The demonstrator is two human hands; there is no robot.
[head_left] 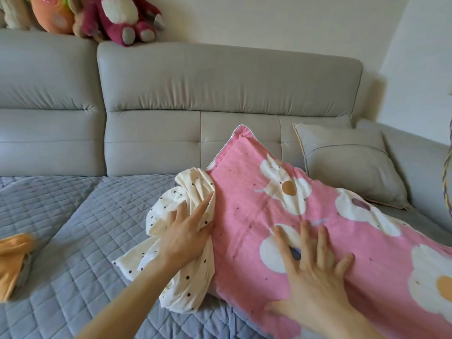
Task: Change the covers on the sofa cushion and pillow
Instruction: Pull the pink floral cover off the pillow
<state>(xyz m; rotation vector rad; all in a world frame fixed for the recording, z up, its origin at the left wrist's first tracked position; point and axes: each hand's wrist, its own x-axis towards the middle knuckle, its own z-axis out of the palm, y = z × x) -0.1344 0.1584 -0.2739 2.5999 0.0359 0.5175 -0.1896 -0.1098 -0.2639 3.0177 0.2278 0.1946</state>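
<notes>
A person's right hand (310,272) lies palm down on a pink pillow cover (247,209) printed with white flowers. Its fingers (305,236) are straight and spread wide, pressing flat on the cloth over one of the flowers. The covered pillow stretches from under these fingertips up and away to a piped corner, and off to their right past the frame's edge.

Just left of those fingers, the left hand (186,233) rests on a bunched cream cloth with dark dots (188,187). Its fingers (199,212) are straight and held close together, their tips sunk in a fold where the cream cloth meets the pink cover's left edge. The thumb is hidden, so it is unclear whether it grips from below. The cream cloth bulges up beyond these fingertips and trails down under the wrist.

Both cloths lie on a blue-grey quilted seat cover (73,228) that spreads out to the left of the left fingers. Well to their left, at the frame's edge, sits a crumpled orange cloth (12,263).

Beyond the right fingertips a grey cushion (347,167) leans in the corner of the grey sofa (220,81), just behind the pink pillow. Farther still, up and left of both hands, plush toys (122,18) sit along the top of the sofa back against a pale wall (269,20).
</notes>
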